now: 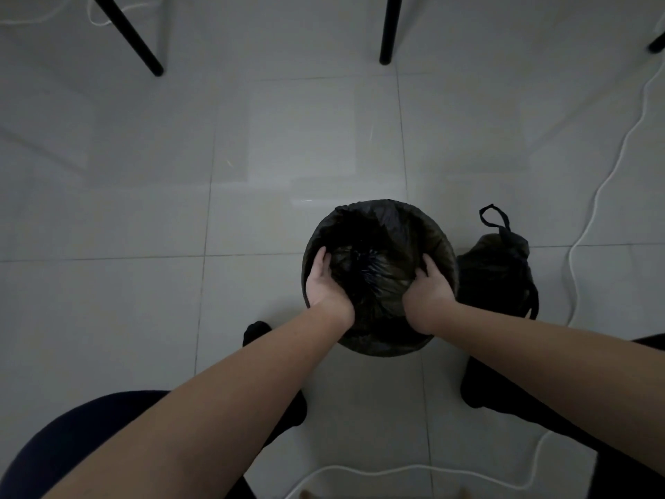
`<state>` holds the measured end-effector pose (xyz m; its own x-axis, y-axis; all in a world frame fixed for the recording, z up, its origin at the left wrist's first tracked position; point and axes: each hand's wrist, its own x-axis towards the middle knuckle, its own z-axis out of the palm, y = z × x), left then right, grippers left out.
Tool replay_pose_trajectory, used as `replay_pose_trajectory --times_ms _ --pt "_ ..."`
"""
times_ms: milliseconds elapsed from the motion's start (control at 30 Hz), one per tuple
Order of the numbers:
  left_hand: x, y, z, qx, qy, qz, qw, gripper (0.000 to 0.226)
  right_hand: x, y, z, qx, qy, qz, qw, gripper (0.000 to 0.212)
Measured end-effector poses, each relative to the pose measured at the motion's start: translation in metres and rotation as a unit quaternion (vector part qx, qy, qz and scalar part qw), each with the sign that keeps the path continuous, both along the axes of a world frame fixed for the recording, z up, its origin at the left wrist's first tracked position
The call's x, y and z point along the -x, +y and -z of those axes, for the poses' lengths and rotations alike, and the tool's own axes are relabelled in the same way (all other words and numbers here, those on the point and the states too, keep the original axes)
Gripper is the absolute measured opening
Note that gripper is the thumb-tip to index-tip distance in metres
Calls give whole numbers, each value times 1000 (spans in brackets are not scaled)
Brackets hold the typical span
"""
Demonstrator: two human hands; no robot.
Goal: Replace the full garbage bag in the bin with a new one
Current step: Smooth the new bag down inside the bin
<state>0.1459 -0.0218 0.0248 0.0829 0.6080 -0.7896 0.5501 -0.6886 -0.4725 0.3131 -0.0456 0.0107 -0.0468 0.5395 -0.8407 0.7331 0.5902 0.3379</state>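
A round bin point(378, 345) stands on the tiled floor, lined with a black garbage bag point(381, 228) whose edge is folded over the rim. Both my hands are inside the bin's mouth. My left hand point(324, 279) presses flat against the liner on the left inner wall, fingers straight. My right hand point(430, 293) presses the liner on the right inner wall, fingers mostly hidden in the dark plastic. A tied, full black garbage bag point(498, 271) with a loop handle sits on the floor just right of the bin.
A white cable point(590, 217) runs along the floor at the right and curls across the bottom. Black furniture legs point(390, 30) stand at the top. My feet in dark socks point(257, 331) flank the bin.
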Motion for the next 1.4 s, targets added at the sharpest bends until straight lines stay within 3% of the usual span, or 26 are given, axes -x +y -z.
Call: replay_pose_trajectory --times_ms 133,300,400,500,600,700,767,1033,1200,1300,1400 --pt "-8 -5 -1 19 -70 -45 996 71 1 -3 -4 -42 68 -2 997 64" --pt "6 -2 -3 6 -21 -21 1000 76 -12 -4 -2 17 30 67 997 68" --pt "5 2 -4 -18 -58 2 998 67 -11 -3 -9 10 145 72 987 48" --pt "-1 1 -5 -52 -90 38 994 66 -7 3 -10 -108 256 -6 961 39" --pt "2 2 -3 -61 -80 16 995 67 -15 14 -7 -144 187 -28 971 59" --pt "10 4 1 -40 -44 12 998 68 -29 16 0 -95 39 -31 994 70" --pt "12 6 3 -37 -33 26 998 68 -32 15 5 -65 3 -34 997 72" --pt "-3 0 -1 -27 -101 -12 994 67 -20 10 1 -77 105 -41 991 68" --pt "0 -3 -2 -23 -17 12 1000 69 -27 -1 -3 29 6 35 999 77" --pt "-3 -1 -7 -52 -24 40 998 68 -12 -7 -5 105 32 112 988 76" --pt "-14 -3 -10 -65 -89 42 993 63 1 -10 -17 136 97 161 973 59"
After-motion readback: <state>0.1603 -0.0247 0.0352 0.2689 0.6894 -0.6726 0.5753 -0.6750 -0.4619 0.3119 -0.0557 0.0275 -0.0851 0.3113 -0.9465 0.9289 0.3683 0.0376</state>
